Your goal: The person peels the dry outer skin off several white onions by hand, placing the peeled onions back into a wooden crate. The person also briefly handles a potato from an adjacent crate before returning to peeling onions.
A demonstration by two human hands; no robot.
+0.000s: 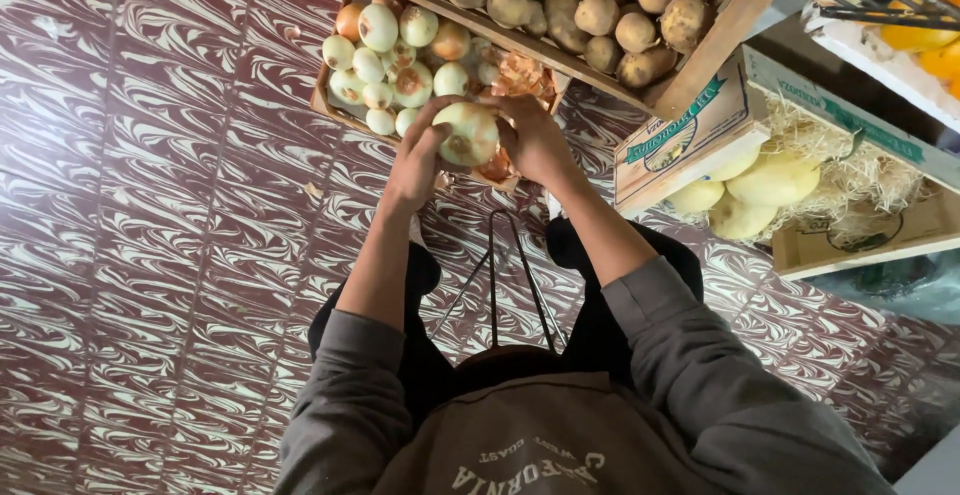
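Both hands grip one pale onion (466,133) just above the near edge of the onion crate (330,105): the left hand (418,160) curls its fingers around one side, the right hand (532,140) clasps the other. Potatoes (600,10) fill the far crate.

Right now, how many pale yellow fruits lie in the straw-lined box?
3 fruits: left one, larger right one, lower one; more may hide in the straw.
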